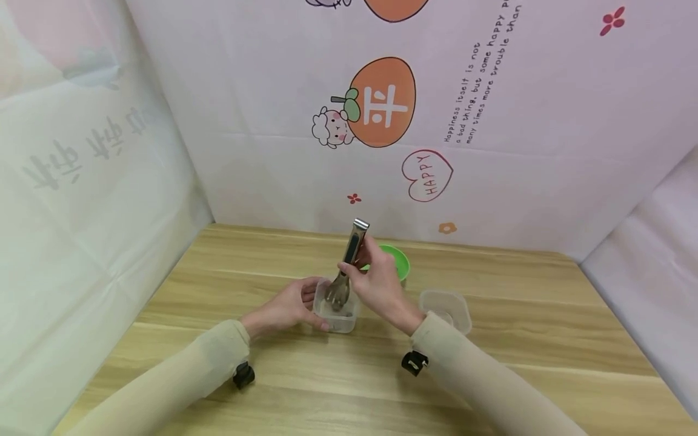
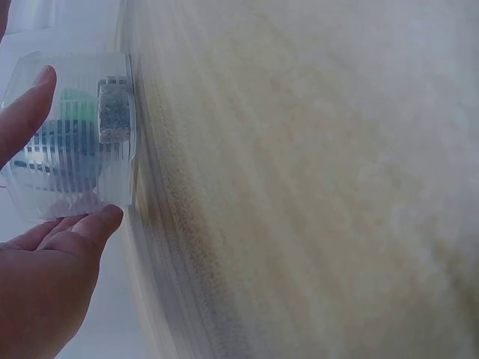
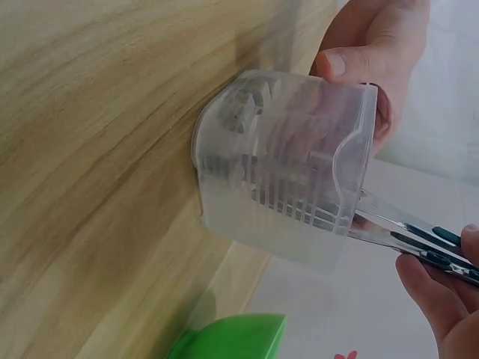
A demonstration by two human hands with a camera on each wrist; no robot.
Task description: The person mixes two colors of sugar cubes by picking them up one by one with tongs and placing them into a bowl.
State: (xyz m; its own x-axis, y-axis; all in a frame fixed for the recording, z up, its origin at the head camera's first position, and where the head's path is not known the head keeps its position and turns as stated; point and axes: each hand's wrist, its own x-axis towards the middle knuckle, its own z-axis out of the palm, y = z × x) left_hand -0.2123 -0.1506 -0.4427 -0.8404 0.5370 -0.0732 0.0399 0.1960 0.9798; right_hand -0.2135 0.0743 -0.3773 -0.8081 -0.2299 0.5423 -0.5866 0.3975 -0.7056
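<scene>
A clear plastic container (image 1: pixel 341 325) stands on the wooden table. My left hand (image 1: pixel 283 310) grips it, thumb on the near side and fingers round the left and far side. Metal tongs (image 1: pixel 354 242) with dark grip pads are in my right hand (image 1: pixel 382 284), pinched between thumb and fingers. Their heads point down inside the container. Through the ribbed wall, the left wrist view shows a small grey speckled piece (image 2: pixel 114 112) at the container's bottom. In the right wrist view the tongs' arms (image 3: pixel 408 239) enter through the container's open top.
Just behind my right hand sits a green bowl (image 1: pixel 402 261), partly hidden by it. A clear plastic lid-like piece (image 1: pixel 458 309) lies on the table (image 1: pixel 523 339) to the right, close to the right sleeve. Printed white sheets (image 1: pixel 262 151) enclose the back and sides.
</scene>
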